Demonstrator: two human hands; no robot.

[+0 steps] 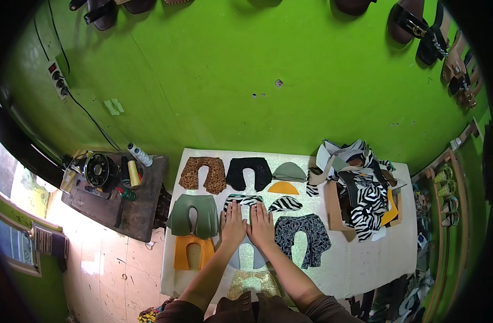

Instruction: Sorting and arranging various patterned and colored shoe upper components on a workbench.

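My left hand (234, 223) and my right hand (261, 226) lie flat side by side, fingers stretched forward, on a zebra-print piece (243, 199) that they partly cover. Under my wrists shows a grey U-shaped piece (235, 260). To the left are an olive green U-shaped piece (181, 212) and an orange one (180, 254). Beyond my fingertips lie a leopard-print piece (189, 175) and a black piece (238, 175). Right of my hands are a zebra half-moon piece (285, 204) and a black-and-grey patterned piece (317, 237). Nearest my body lies a gold glittery piece (238, 282).
A grey-green half-moon (289, 171) and an orange one (283, 187) lie farther back on the pale table (365, 269). At right, a cardboard box (339, 215) overflows with scraps. A sewing machine (98, 171) stands on a dark table at left. Sandals (408, 24) hang on the green wall.
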